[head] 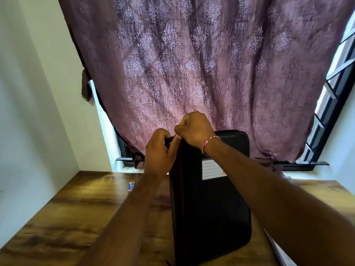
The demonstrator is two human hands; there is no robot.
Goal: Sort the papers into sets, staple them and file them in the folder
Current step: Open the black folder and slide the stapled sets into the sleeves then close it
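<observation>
1. The right hand point(194, 129) is curled tight. Its thumb and forefinger pinch together at the top edge of the folder point(211, 208); what exactly sits between them is too small to tell. A red-and-white braided thread bracelet point(208, 143) circles its wrist.
2. The left hand point(159, 150) sits just beside and below it. Its fingers wrap round the folder's upper left corner and grip it, and the two hands nearly touch.
3. The folder is a black rectangular case with rounded corners and a smooth, faintly sheened skin. It stands upright on its short edge on the counter point(76, 208), its narrow spine side turned to the left. A pale ruled label point(212, 169) with a small red mark at one corner is stuck on its front face, partly hidden by the right forearm.
4. The counter is brown wood with dark streaked grain and a dull shine.
5. A small blue-and-white box point(131, 185) lies flat near the counter's far edge, well to the left of the folder.
6. A pale flat edge point(284, 256), perhaps paper, shows at the counter's lower right under the right arm.
7. Behind the counter hangs a mauve woven curtain point(192, 64) with a raised damask motif, falling in loose folds.
8. A black metal window grille point(330, 93) shows at the right, with daylight behind it.
9. A plain white wall point(28, 93) fills the left side.
</observation>
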